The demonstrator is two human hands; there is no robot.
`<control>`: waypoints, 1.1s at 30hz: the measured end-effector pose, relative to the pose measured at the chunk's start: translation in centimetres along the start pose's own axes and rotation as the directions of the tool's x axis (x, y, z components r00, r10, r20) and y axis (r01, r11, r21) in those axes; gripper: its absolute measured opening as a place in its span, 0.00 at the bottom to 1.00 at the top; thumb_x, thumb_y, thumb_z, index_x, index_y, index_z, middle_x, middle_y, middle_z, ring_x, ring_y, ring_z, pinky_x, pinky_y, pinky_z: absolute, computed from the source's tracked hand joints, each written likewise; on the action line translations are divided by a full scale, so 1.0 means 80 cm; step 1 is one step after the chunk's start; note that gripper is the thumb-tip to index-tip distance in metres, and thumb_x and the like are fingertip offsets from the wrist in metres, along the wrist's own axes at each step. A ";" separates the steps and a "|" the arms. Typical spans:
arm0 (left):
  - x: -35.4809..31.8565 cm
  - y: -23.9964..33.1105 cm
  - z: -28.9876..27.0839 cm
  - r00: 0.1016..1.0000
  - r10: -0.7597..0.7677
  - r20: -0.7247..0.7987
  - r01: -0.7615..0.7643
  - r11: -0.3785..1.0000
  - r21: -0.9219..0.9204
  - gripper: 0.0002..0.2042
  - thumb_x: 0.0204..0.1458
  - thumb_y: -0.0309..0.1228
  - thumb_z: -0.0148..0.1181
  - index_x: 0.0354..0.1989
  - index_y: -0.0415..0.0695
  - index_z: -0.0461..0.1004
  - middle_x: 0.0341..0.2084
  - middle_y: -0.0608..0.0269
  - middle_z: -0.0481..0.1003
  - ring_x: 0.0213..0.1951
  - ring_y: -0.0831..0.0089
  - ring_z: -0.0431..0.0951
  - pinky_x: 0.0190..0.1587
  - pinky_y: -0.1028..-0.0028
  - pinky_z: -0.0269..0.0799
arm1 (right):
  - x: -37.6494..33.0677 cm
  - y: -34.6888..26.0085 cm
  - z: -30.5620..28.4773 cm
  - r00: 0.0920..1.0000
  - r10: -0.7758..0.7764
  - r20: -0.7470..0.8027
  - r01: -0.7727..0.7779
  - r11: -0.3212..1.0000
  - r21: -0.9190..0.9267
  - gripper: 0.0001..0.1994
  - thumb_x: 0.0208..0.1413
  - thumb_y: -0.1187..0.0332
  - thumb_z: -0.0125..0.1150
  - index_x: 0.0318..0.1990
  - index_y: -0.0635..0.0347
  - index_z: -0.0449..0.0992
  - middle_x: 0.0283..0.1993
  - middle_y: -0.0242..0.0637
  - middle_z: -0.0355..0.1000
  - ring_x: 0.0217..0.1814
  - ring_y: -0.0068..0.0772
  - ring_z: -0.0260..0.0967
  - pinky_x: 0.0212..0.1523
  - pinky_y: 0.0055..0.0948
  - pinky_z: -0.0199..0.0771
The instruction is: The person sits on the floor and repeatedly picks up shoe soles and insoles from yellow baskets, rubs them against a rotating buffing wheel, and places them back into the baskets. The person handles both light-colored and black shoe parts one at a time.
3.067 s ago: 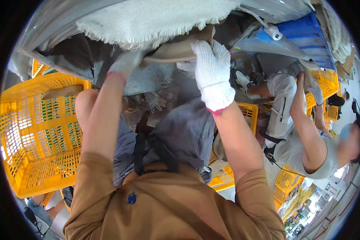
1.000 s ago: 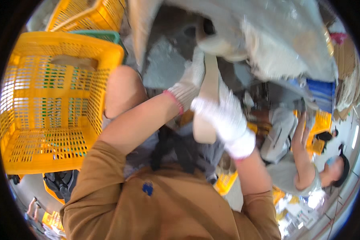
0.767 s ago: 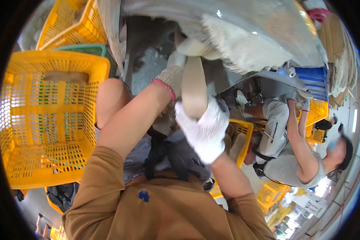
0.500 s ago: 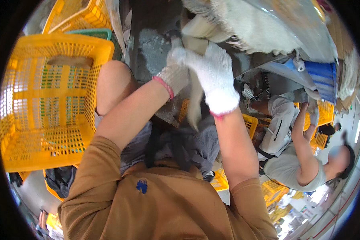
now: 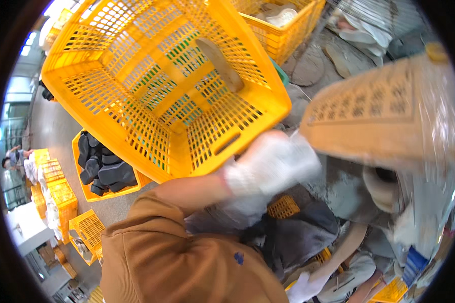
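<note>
1. Your right hand [image 5: 306,289] appears closed around the near end of the long beige piece [image 5: 341,256], low in the view to the right of your brown shirt [image 5: 197,267]. Only that end looks supported, so a loose pinch could let the piece twist or drop.
2. The piece's far end sticks out toward the pale ring with a dark centre [image 5: 376,197], apart from it. A careless swing of your right arm could knock the two together.
3. Your left hand [image 5: 275,161] is blurred in front of the large yellow crate's [image 5: 260,123] near corner. You cannot tell from this view whether that grip is spread or pressed together, or whether it touches the rim; coming in fast, your knuckles could catch there.
4. The plastic-wrapped carton [image 5: 359,113] sits just beside that hand. Lifting or turning your wrist carelessly could snag the wrap.
</note>
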State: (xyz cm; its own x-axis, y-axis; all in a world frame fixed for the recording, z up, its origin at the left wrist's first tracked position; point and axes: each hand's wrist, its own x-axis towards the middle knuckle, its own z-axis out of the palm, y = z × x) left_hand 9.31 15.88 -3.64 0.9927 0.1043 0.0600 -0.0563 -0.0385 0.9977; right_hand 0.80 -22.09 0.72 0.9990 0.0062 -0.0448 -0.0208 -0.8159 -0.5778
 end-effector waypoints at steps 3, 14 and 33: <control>0.053 -0.098 -0.183 0.513 0.049 -0.857 0.296 0.927 0.230 0.23 0.64 0.45 0.65 0.51 0.33 0.78 0.50 0.42 0.81 0.54 0.53 0.82 0.59 0.59 0.76 | -0.077 0.088 0.002 0.991 0.107 -0.077 -0.127 0.930 -0.346 0.31 0.62 0.62 0.68 0.69 0.71 0.71 0.61 0.55 0.78 0.62 0.58 0.77 0.63 0.44 0.77; 0.089 -0.147 -0.330 0.467 0.433 -0.771 0.054 0.856 0.514 0.08 0.59 0.33 0.64 0.38 0.41 0.77 0.29 0.50 0.76 0.33 0.48 0.79 0.41 0.54 0.77 | 0.085 -0.074 0.039 0.954 -0.221 0.203 0.252 0.958 -0.140 0.29 0.71 0.60 0.62 0.74 0.65 0.69 0.73 0.48 0.72 0.74 0.44 0.70 0.77 0.42 0.67; 0.002 0.010 0.315 0.804 -0.447 0.392 0.538 0.264 -0.801 0.13 0.65 0.32 0.65 0.52 0.37 0.82 0.47 0.55 0.83 0.50 0.63 0.82 0.57 0.59 0.79 | -0.060 -0.067 -0.032 0.929 0.333 -0.160 -0.111 0.666 0.738 0.26 0.70 0.64 0.64 0.70 0.68 0.72 0.67 0.45 0.76 0.68 0.37 0.74 0.70 0.37 0.71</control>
State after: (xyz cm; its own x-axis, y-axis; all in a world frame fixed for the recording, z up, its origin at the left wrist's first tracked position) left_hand 12.08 -9.14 -3.66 0.8647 -0.2888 -0.4109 0.4337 0.8419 0.3211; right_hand -3.81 -19.21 6.14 0.9278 -0.3584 -0.1032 -0.1546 -0.1177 -0.9809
